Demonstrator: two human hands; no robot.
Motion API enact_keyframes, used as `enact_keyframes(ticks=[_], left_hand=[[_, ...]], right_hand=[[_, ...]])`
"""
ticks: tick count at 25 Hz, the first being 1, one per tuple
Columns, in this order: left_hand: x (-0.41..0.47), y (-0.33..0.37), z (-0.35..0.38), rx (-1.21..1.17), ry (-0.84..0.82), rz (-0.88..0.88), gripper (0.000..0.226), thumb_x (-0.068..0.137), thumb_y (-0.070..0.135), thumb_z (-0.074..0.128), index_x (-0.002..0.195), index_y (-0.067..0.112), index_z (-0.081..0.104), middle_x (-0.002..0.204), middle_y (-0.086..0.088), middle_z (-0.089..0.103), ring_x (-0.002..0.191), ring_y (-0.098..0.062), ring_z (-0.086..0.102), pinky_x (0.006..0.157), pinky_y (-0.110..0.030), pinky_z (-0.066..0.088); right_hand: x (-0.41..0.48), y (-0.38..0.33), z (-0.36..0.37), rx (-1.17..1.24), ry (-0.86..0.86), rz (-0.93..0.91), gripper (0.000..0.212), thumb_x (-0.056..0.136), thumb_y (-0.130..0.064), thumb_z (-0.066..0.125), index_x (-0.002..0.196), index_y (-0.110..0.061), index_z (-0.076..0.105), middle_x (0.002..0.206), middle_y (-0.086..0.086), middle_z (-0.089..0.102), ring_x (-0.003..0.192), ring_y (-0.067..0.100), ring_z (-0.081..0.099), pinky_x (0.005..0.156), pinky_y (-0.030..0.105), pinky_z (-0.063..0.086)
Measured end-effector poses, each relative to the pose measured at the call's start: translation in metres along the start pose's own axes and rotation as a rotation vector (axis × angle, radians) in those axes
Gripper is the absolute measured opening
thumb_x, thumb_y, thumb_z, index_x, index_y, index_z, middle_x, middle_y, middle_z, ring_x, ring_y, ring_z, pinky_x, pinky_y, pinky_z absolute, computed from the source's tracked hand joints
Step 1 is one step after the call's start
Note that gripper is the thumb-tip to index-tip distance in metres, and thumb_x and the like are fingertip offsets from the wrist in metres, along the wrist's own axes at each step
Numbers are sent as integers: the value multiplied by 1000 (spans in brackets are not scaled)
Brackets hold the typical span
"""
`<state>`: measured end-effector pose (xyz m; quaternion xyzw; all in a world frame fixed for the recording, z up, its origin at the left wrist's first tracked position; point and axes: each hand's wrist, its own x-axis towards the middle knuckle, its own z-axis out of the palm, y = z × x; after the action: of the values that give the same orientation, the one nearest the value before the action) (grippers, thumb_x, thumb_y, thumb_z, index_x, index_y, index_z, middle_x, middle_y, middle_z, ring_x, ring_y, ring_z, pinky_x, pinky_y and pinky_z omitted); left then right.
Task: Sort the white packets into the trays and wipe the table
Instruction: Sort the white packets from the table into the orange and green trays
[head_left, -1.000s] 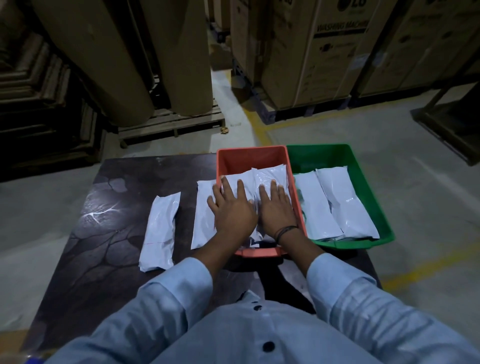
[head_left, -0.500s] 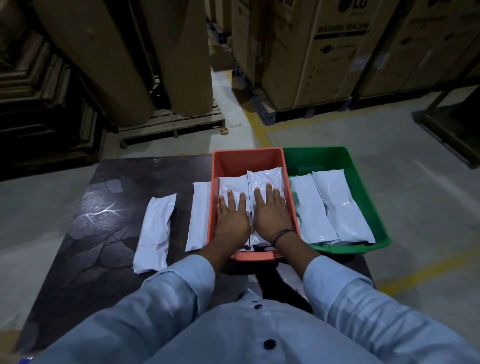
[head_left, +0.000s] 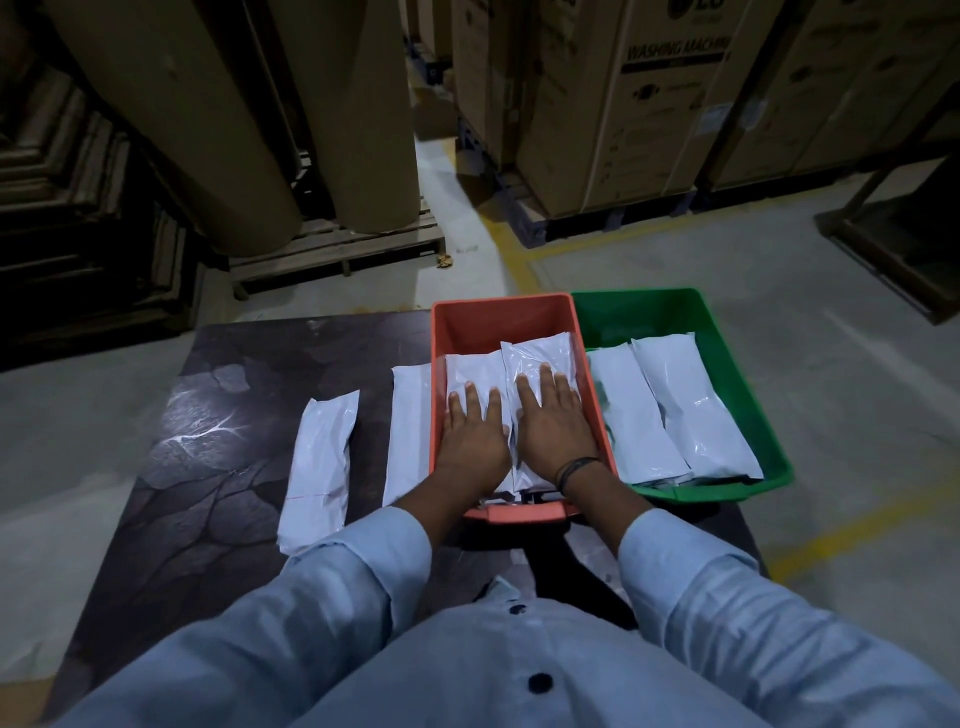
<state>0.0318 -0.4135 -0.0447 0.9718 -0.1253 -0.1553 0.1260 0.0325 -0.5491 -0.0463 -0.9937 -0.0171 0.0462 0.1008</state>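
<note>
While the left hand (head_left: 475, 441) and right hand (head_left: 553, 431), each grip flat and released, press two white plastic packets (head_left: 540, 353) down inside the rectangular orange plastic tray (head_left: 498, 306), two loose packets (head_left: 319, 467) wait on the dark marbled worktop (head_left: 208, 467), seemingly next to be picked up.
</note>
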Motion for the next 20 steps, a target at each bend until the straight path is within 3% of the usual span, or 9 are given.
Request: enact_keyframes(ticks=[5, 10, 14, 17, 20], left_hand=[[-9, 1, -16, 105, 10, 87, 82, 100, 32, 52, 162, 12, 4, 168, -20, -6, 154, -43, -9, 126, -53, -1], [-16, -22, -42, -136, 319, 127, 69, 91, 2, 48, 157, 17, 33, 168, -11, 18, 157, -34, 6, 128, -45, 5], [-24, -69, -52, -270, 522, 24, 52, 96, 7, 50, 147, 15, 49, 160, -12, 38, 152, -34, 26, 125, -48, 20], [-31, -111, -46, -275, 544, -83, 48, 96, 10, 51, 144, 12, 52, 157, -15, 42, 148, -38, 32, 122, -48, 26], [-38, -155, -24, -211, 515, -158, 49, 92, 14, 52, 141, 10, 54, 152, -18, 46, 142, -43, 40, 120, -49, 28]], right_hand=[[1, 0, 1, -17, -5, -3, 62, 102, -27, 37, 158, -15, 13, 165, 20, 3, 152, 39, 5, 123, 47, 7], [5, -8, -6, 10, 82, 32, 56, 102, -28, 37, 155, -14, 27, 163, 21, 18, 150, 41, 13, 123, 49, 9], [11, -40, -16, 58, 239, -70, 55, 97, -27, 35, 149, -8, 41, 157, 24, 33, 147, 44, 24, 121, 53, 17], [18, -80, -21, 83, 307, -139, 53, 95, -26, 40, 145, -8, 47, 153, 24, 39, 144, 45, 30, 119, 55, 23], [21, -124, -16, 78, 270, -219, 53, 93, -22, 49, 143, -7, 48, 152, 25, 39, 144, 47, 28, 120, 57, 21]])
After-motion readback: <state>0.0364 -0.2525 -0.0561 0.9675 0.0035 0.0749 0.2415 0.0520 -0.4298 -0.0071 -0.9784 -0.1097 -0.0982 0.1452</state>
